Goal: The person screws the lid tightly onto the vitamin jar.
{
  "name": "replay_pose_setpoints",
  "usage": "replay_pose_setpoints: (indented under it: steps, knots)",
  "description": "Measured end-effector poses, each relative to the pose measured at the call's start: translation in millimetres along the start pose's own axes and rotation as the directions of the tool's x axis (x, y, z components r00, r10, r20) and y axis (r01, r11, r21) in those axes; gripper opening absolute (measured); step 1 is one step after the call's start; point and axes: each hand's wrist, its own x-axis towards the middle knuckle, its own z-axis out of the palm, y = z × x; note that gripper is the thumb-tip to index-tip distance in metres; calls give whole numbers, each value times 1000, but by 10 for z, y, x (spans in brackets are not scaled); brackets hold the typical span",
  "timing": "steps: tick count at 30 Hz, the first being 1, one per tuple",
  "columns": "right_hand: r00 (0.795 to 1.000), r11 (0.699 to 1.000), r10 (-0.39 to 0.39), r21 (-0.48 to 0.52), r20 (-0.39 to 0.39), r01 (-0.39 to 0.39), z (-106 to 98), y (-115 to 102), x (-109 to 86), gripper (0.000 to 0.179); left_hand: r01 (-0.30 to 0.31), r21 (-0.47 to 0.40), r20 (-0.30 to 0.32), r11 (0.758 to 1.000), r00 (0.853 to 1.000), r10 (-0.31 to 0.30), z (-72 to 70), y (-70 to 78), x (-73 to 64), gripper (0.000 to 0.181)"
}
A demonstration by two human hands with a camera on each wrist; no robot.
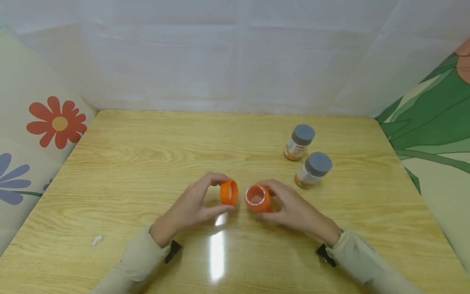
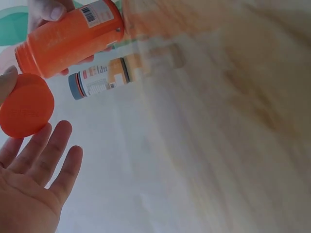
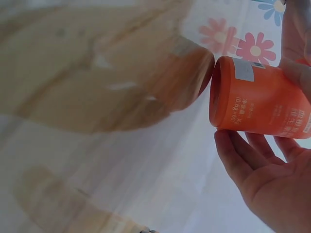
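Note:
An orange screw cap (image 1: 229,192) is pinched between the thumb and fingers of my left hand (image 1: 196,204), turned so its hollow side faces right. Just to the right, my right hand (image 1: 293,208) grips an open orange bottle (image 1: 258,199) round its body, its mouth uncovered. A small gap separates cap and bottle in the head view. In the left wrist view the cap (image 2: 26,106) shows its flat top, below the mouth of the bottle (image 2: 73,39). The right wrist view shows printed white lettering on the bottle (image 3: 262,99), whose base meets the glossy tabletop.
Two jars with grey lids, one farther back (image 1: 299,142) and one nearer (image 1: 313,170), stand right of the hands on the wooden table (image 1: 154,143). A small whitish mark (image 1: 96,239) lies at the left. A white sheet (image 1: 165,57) hangs behind the table.

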Motion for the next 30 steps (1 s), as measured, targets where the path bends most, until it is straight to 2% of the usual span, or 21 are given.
replay_pose_setpoints:
  steps: [6, 12, 23, 30]
  knots:
    - [999, 998, 27, 54, 17, -28, 15, 9, -5, 64, 23, 16, 5, 1000, 1000, -23, 36, 9, 3, 62]
    - [999, 997, 33, 66, 33, -35, 19, 11, -1, 64, 39, 2, 15, 999, 999, -39, 49, 34, 28, 61]
    - [1000, 1000, 0, -12, 6, 0, 27, -32, 13, 65, -4, 5, -1, 1000, 1000, 4, 55, 66, 52, 62]
    - [1000, 999, -10, -44, -14, 9, 38, -38, 34, 65, -89, 24, -34, 996, 995, 90, 51, 63, 77, 65]
